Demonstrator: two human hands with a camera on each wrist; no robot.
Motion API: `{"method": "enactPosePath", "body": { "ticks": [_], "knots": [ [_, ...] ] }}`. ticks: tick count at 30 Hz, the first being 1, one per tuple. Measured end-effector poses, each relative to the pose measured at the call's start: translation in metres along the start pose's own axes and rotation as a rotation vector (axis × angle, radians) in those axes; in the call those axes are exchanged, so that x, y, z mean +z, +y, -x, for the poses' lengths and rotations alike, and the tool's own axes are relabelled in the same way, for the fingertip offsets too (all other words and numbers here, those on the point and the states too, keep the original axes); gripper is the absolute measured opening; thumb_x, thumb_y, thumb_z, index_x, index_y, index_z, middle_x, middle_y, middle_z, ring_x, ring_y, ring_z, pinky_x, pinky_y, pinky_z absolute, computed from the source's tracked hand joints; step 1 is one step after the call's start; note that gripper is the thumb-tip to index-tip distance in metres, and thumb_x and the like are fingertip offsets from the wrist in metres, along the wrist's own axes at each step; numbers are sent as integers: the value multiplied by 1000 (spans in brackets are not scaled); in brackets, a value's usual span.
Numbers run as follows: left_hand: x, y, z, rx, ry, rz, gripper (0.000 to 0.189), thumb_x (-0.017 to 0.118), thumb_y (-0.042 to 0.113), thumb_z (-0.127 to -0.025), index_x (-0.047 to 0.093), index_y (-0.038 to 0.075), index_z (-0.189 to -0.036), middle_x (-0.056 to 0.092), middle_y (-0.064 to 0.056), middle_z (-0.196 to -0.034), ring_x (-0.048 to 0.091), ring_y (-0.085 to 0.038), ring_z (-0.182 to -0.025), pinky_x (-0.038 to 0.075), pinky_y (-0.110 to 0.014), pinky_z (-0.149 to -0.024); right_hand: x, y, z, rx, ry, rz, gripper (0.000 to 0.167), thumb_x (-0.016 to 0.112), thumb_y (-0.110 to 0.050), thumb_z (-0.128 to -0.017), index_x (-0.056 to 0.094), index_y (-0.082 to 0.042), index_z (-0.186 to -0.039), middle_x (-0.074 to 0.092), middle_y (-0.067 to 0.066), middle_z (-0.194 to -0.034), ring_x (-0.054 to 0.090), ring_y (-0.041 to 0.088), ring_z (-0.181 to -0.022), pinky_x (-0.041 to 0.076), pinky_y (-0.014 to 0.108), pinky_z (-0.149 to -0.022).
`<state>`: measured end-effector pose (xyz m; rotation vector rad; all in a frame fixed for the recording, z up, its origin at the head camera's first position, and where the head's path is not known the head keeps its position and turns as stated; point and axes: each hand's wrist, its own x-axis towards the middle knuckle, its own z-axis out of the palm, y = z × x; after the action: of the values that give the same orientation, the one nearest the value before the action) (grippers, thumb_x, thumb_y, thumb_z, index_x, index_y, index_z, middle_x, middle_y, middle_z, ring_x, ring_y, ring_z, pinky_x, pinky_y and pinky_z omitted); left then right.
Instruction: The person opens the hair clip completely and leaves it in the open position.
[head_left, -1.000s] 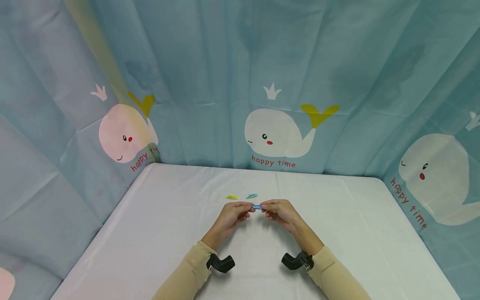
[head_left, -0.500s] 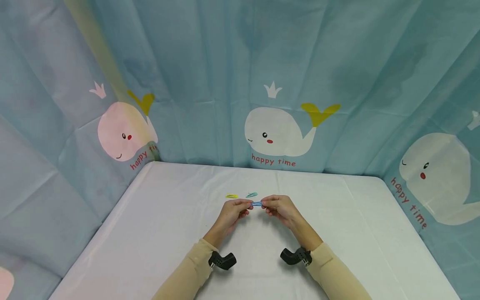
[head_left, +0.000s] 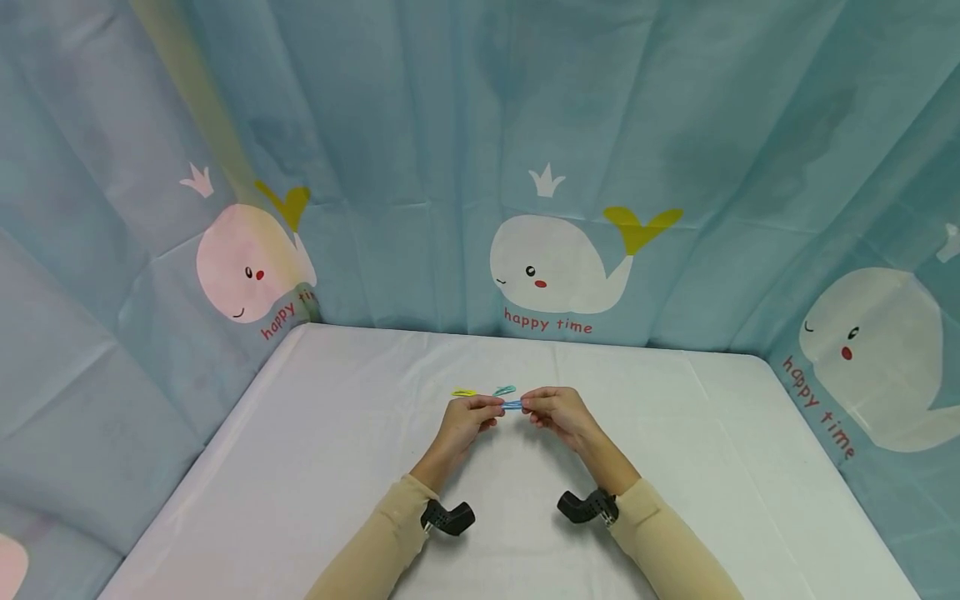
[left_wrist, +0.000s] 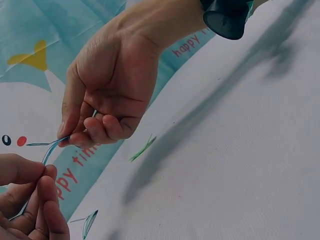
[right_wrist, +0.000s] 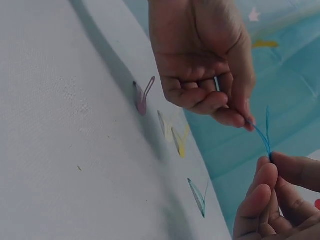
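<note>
A blue snap hair clip [head_left: 512,405] is held level above the table, one end in each hand. My left hand [head_left: 462,421] pinches its left end between thumb and forefinger. The other end is pinched the same way by my right hand [head_left: 561,415]. In the left wrist view the clip [left_wrist: 49,151] stands bowed and sprung open, a thin limb apart from its body; the right wrist view shows the same. Just beyond the fingers lie a yellow hair clip [head_left: 464,392] and a teal hair clip [head_left: 505,390].
In the right wrist view, a purple clip [right_wrist: 142,101] and a cream clip [right_wrist: 165,126] lie in line with the yellow and teal ones. A green clip [left_wrist: 143,148] shows in the left wrist view. Whale-print curtain [head_left: 360,208] borders the white table [head_left: 720,467].
Both hands have moved slightly farther from me, carrying the blue hair clip closer to the teal one. The clip shows a different side, now as thin lines.
</note>
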<state>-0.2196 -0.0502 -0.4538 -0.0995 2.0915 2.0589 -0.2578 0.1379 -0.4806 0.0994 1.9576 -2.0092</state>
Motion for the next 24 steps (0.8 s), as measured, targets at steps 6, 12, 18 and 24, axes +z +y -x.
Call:
{"method": "enactPosePath", "body": {
  "ticks": [6,12,18,24],
  "knots": [
    [0,-29,-27,17,54,-57,19,69,9,-88,73,-2,-103,71,-2,-84,60,-12,-71,52,-30,-72,0,1,-7,-16,15,33,22,62,-4,-91,66,14,-104,68,1,-72,56,9,-57,48,21,-56],
    [2,-37,-36,88,101,-225,15,70,9,-86,76,0,-97,69,-4,-82,55,-8,-65,46,-23,-62,-1,3,-12,0,54,52,19,65,-3,-88,68,12,-100,66,1,-68,55,10,-56,47,22,-55],
    [5,-39,-40,138,139,-373,11,71,10,-86,77,3,-92,72,-7,-79,57,-9,-64,46,-22,-60,-1,6,-17,-8,106,108,15,68,-3,-86,71,10,-95,66,1,-67,54,10,-54,46,22,-53],
    [8,-42,-39,221,183,-593,7,71,10,-86,77,7,-87,73,-5,-80,61,-11,-67,48,-25,-61,3,10,-21,-52,166,255,13,70,-4,-83,73,8,-89,68,2,-66,53,9,-52,46,23,-52]
  ]
}}
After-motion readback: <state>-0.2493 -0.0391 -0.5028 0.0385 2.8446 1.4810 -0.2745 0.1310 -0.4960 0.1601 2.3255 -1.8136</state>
